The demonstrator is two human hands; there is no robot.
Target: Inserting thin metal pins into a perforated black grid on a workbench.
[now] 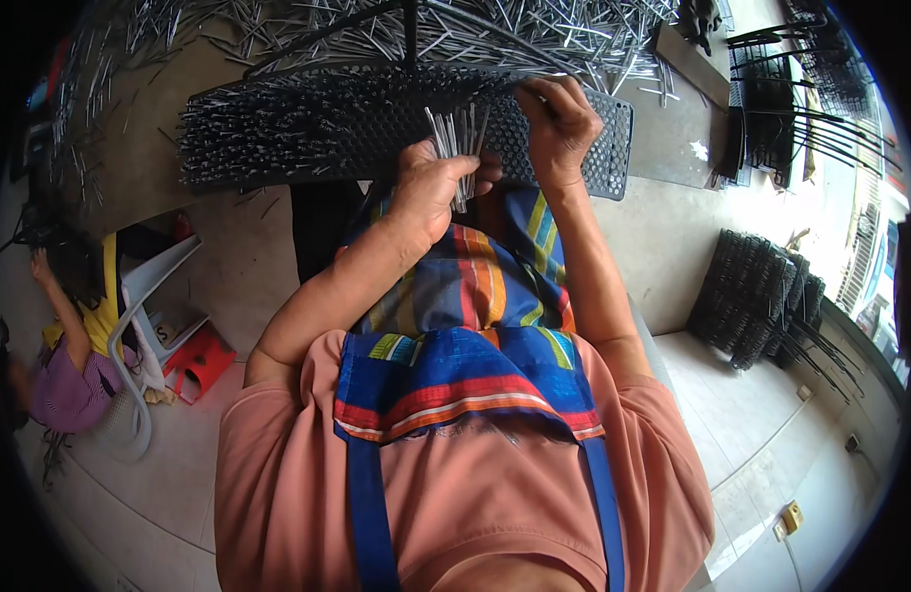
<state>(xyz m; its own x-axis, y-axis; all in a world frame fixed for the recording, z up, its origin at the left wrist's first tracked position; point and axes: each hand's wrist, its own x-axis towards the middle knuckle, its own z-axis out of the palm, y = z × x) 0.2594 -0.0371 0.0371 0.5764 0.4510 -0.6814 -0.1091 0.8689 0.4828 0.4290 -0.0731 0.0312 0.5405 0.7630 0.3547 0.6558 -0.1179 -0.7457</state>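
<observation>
My left hand (426,189) is closed around a bundle of thin grey metal rods (459,138), held upright at the near edge of a long dark perforated plate (609,148). Many short dark rods (268,128) stand packed in the plate's holes, from its left end to past the middle. Toward the right end, the holes show bare. My right hand (562,123) is over that right part, thumb and fingers pinched together. Whatever sits between those fingertips is hidden or too small to make out.
Behind the plate, loose metal rods (534,39) lie heaped on the worktable, and a dark bar (411,35) rises there. Black wire racks (752,296) are stacked at right. Another person (80,390) sits at left by a grey chair (130,395) and a red stool (201,363).
</observation>
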